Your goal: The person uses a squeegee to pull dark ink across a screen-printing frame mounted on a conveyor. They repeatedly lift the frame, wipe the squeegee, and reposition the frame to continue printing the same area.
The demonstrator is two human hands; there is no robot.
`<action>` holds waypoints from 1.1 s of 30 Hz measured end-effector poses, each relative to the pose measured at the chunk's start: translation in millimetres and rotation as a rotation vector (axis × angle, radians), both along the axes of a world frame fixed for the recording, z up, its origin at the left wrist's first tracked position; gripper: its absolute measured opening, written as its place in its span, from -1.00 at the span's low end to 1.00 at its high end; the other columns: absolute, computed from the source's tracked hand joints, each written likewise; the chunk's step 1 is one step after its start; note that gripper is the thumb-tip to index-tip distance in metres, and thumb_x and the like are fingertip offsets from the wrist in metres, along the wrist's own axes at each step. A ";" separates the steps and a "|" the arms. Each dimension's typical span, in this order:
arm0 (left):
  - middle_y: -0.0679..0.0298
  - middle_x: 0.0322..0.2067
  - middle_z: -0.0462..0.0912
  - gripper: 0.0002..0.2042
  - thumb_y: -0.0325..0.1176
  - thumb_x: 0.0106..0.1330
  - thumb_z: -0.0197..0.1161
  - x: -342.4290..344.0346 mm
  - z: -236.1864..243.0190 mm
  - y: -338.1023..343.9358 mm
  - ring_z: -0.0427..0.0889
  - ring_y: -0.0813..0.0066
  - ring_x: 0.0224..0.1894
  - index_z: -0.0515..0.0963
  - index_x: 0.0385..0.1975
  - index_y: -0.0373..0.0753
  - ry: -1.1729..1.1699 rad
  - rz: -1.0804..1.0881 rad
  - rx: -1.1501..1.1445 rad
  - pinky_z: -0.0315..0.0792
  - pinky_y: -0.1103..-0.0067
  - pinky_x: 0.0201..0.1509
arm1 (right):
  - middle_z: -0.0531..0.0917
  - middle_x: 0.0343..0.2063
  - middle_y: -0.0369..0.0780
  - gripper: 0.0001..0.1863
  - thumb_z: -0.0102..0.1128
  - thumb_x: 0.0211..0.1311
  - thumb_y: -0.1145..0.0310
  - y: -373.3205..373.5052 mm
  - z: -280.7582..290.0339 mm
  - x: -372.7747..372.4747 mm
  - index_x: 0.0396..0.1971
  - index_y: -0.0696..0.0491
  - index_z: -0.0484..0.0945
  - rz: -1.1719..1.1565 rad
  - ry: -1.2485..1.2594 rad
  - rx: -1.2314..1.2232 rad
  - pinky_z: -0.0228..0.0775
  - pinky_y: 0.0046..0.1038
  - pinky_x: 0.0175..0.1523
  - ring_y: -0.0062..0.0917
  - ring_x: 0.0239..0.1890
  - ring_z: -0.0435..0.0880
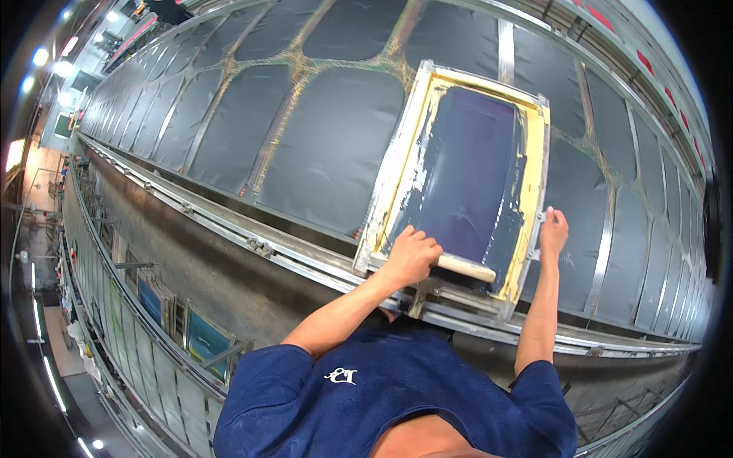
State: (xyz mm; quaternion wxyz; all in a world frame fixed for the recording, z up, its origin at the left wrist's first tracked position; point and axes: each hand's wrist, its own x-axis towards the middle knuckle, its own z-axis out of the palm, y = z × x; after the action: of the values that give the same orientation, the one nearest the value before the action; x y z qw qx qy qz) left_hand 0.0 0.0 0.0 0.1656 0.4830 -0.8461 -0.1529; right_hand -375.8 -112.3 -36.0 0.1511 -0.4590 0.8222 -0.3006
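A rectangular printing screen with a metal frame, yellow border and dark purple-blue coating lies on the long dark table. Across its near end lies a pale bar-shaped squeegee. My left hand has its fingers closed over the squeegee's left part, which the hand partly hides. My right hand is closed at the outer right edge of the screen frame, on a small metal fitting there.
The table runs left to right with dark panels, metal strips and a rail along its near edge. Racks of framed screens stand lower left. At the far upper left is a person in dark clothing.
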 end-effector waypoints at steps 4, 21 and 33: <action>0.41 -0.36 0.71 -0.75 -0.45 -0.14 0.37 73.1 12.4 -19.3 0.63 0.35 -0.30 0.69 -0.37 -0.05 -0.036 -0.030 -0.061 0.34 0.38 -0.13 | 0.64 -0.56 -0.22 -0.66 0.20 0.45 0.13 -21.7 24.0 74.8 -0.36 0.14 0.61 -0.026 -0.141 -0.122 0.37 -0.29 -0.27 -0.47 -0.48 0.53; 0.41 -0.33 0.74 -0.72 -0.42 -0.09 0.44 349.9 12.4 -27.5 0.60 0.29 -0.36 0.67 -0.31 -0.05 -0.019 0.029 -0.176 0.34 0.34 -0.18 | 0.73 -0.38 -0.04 -0.73 0.27 0.30 0.14 -33.8 -26.4 355.5 -0.31 0.06 0.66 -0.033 -0.183 -0.228 0.50 -0.20 -0.10 -0.04 -0.20 0.73; 0.41 -0.24 0.69 -0.78 -0.47 0.03 0.27 353.0 -11.1 -15.0 0.50 0.39 -0.35 0.63 -0.29 -0.15 -0.102 -0.079 -0.228 0.26 0.39 -0.22 | 0.75 -0.35 -0.04 -0.63 0.21 0.32 0.03 -40.4 -32.4 363.3 -0.20 0.06 0.66 -0.013 -0.175 0.023 0.50 -0.23 -0.06 -0.07 -0.21 0.75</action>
State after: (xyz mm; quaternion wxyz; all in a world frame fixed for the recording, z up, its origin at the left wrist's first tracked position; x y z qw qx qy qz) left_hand 353.0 -15.0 -11.1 0.1699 0.4345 -0.8837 -0.0374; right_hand -12.5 -152.7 -68.4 0.2255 -0.4239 0.8123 -0.3312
